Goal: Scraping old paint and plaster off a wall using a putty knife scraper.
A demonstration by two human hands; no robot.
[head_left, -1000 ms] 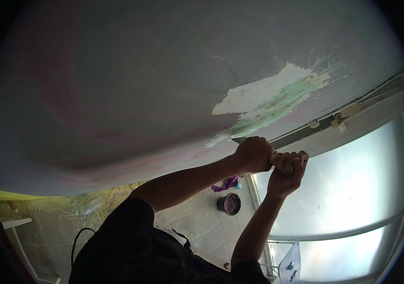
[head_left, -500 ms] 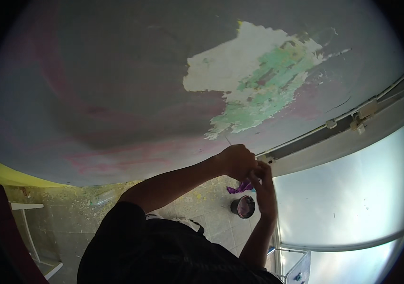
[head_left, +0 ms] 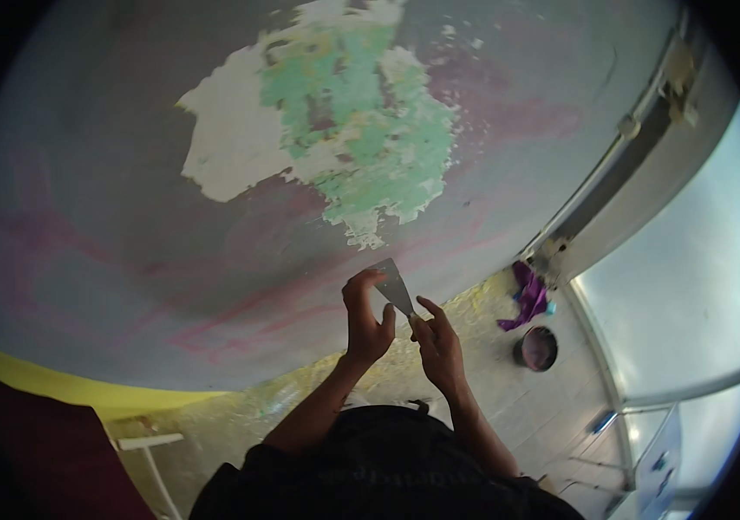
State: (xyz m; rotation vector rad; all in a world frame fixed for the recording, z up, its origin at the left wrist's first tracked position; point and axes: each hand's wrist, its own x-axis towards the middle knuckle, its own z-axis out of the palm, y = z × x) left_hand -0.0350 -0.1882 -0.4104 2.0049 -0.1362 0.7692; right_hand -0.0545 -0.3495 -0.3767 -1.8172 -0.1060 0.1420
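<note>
Putty knife (head_left: 393,288): it is just below the scraped patch (head_left: 361,113), tilted, with the broad end of its grey metal blade towards the patch; the blade is flat, narrows to the handle and carries small pale specks. The handle is mostly hidden.
Right hand (head_left: 439,351): below the patch, fingers closed around the handle, the index finger raised and free.
Left hand (head_left: 367,321): below the patch and half open, with bent fingers and thumb well apart; its fingertips are at the blade's left edge, but whether they touch it I cannot tell.
Bucket (head_left: 521,354): black and round, to the lower right of the patch; inside there is some pinkish material, and I cannot tell if it is wet or dry.
Patch surface: ragged outline, smooth white area on the left, pale green with white flakes on the right, a few mauve spots between.
Wall (head_left: 153,156): grey, matt, with blurred pink streaks, all around the patch.
Cloth (head_left: 528,299): purple and crumpled, to the lower right of the patch, near the bucket.
Floor (head_left: 517,416): pale tiles, below the patch; yellowish crumbs are spread along the wall.
Window panel (head_left: 682,312): bright and cloudy, in a pale frame, to the right of the patch.
</note>
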